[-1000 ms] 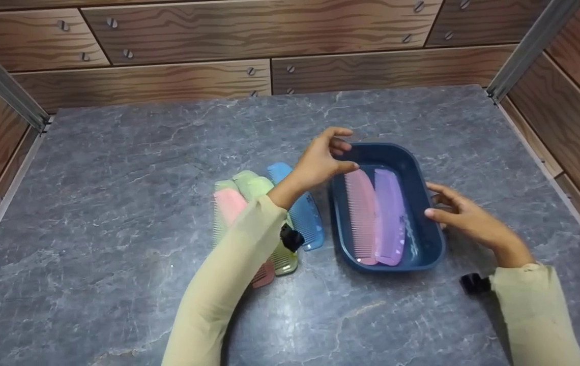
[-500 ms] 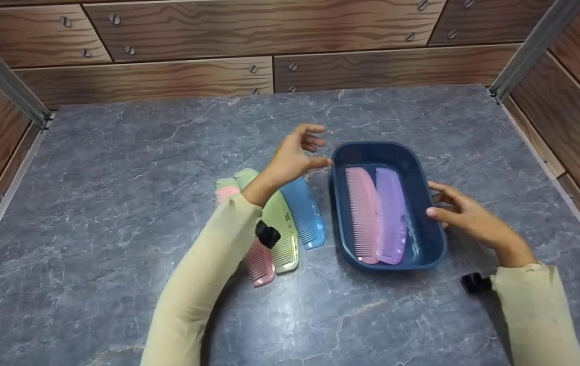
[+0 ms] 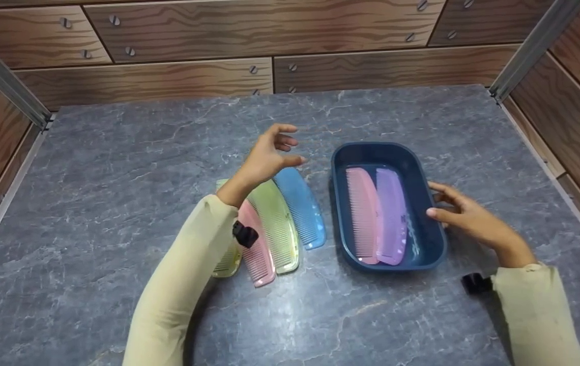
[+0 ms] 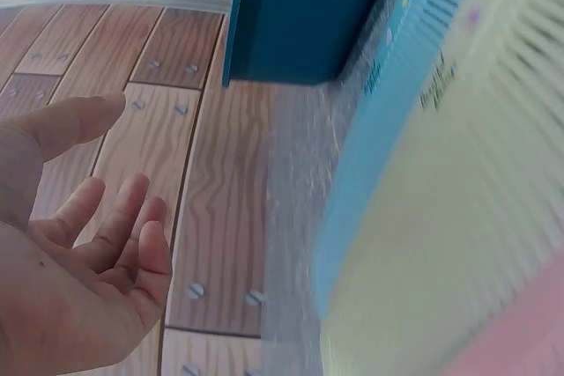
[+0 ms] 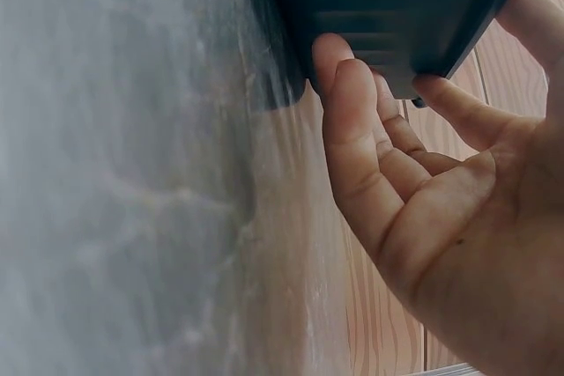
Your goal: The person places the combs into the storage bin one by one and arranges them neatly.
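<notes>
My left hand [image 3: 264, 157] hangs above the upper ends of several loose combs, its fingers loosely bent and nothing between them. Under it lie a blue comb [image 3: 302, 211], a light green comb [image 3: 279, 226] and a pink comb [image 3: 258, 251]. A yellow-green comb [image 3: 228, 263] is partly hidden by the left wrist and sleeve. A pink comb [image 3: 363, 213] and a purple comb [image 3: 390, 218] lie side by side in the dark blue basin [image 3: 425, 254]. My right hand [image 3: 465, 216] rests against the basin's right side, thumb at the rim, other fingers touching the outer wall [image 5: 361, 6].
The grey marbled tabletop [image 3: 117, 203] carries everything. Wood-patterned panels [image 3: 183, 35] close it in at the back and sides, with metal posts [image 3: 529, 48] at the far corners. The basin's right part shows bare floor beside the purple comb.
My left hand has moved left, from over the basin's left rim to above the loose combs, uncovering more of the blue and green ones. The right hand stays at the basin.
</notes>
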The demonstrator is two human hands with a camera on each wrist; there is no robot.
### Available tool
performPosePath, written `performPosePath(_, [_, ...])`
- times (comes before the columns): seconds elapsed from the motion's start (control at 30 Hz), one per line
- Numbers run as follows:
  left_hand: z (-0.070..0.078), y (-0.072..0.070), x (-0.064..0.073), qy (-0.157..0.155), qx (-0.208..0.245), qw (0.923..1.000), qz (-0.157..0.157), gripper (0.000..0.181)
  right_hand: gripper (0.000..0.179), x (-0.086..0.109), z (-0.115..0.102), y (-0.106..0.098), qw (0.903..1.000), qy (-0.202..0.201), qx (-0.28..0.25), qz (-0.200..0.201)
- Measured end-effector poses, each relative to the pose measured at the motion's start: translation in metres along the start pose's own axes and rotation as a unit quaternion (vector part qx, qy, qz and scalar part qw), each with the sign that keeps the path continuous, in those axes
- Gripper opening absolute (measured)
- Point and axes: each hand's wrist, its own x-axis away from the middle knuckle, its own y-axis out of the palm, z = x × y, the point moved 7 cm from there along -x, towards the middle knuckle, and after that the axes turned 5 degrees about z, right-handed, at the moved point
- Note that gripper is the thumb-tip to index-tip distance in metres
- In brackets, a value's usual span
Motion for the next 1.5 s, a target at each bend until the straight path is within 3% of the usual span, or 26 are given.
performPosePath(0.5, [-0.029,-0.045,0.013,-0.024,0.008,0.9989,0.039,0.063,0.062,0.000,0.000,-0.001,1.0000,0.000,0.001,-0.002])
performPosePath(1.0, [-0.071,-0.076,0.036,-0.085,0.022,0.9945,0.057,0.066,0.062,0.000,0.000,0.001,0.9999,0.004,0.010,0.000])
performPosePath(1.5, [-0.092,-0.098,0.049,-0.095,-0.041,0.9932,0.053,0.065,0.062,0.000,0.003,-0.001,1.0000,0.008,-0.001,-0.005])
